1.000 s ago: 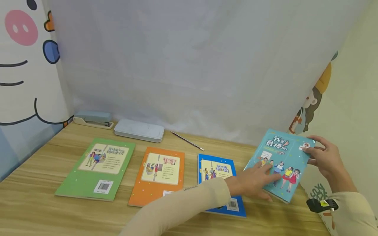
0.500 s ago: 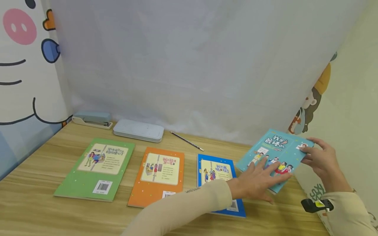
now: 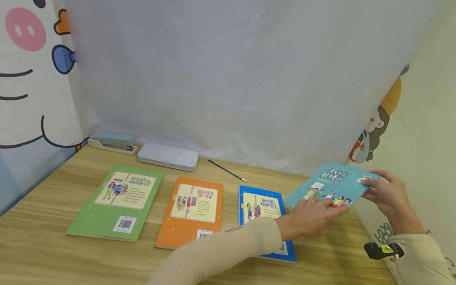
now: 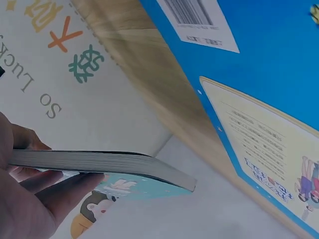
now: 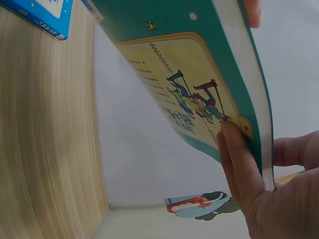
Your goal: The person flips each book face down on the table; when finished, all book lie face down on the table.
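Teal book (image 3: 331, 183) tilted flatter above wooden desk (image 3: 53, 245).

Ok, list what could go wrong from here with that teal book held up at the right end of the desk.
1. The teal book is off the desk, pinched by the right hand at its far edge and the left hand at its near edge; a loose grip could drop it.
2. It hangs at the desk's right end, so it may fall off the side.
3. The left forearm lies over the blue book and could drag it askew.
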A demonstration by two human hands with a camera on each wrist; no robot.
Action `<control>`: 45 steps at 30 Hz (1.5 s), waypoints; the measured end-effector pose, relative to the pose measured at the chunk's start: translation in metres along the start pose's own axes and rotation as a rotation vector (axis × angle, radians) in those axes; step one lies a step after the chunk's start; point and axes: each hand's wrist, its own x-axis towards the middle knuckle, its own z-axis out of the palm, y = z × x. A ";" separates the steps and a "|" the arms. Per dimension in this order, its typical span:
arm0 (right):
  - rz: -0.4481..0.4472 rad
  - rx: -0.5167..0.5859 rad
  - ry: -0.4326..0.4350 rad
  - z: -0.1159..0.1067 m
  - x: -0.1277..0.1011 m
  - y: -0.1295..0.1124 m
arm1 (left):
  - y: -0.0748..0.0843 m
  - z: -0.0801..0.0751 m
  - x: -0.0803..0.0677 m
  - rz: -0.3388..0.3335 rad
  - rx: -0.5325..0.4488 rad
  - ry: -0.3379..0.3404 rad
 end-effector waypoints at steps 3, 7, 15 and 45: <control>-0.004 -0.016 0.003 0.001 0.000 0.000 | 0.001 -0.002 0.002 -0.001 -0.018 0.019; -0.033 -0.045 0.010 0.002 0.000 0.001 | 0.001 -0.005 0.004 -0.031 -0.045 -0.018; -0.066 -0.057 -0.060 0.000 0.003 0.006 | -0.001 -0.006 0.003 -0.081 -0.076 -0.086; -0.209 0.330 -0.454 -0.001 0.012 0.030 | -0.028 -0.019 -0.008 -0.135 -0.131 0.334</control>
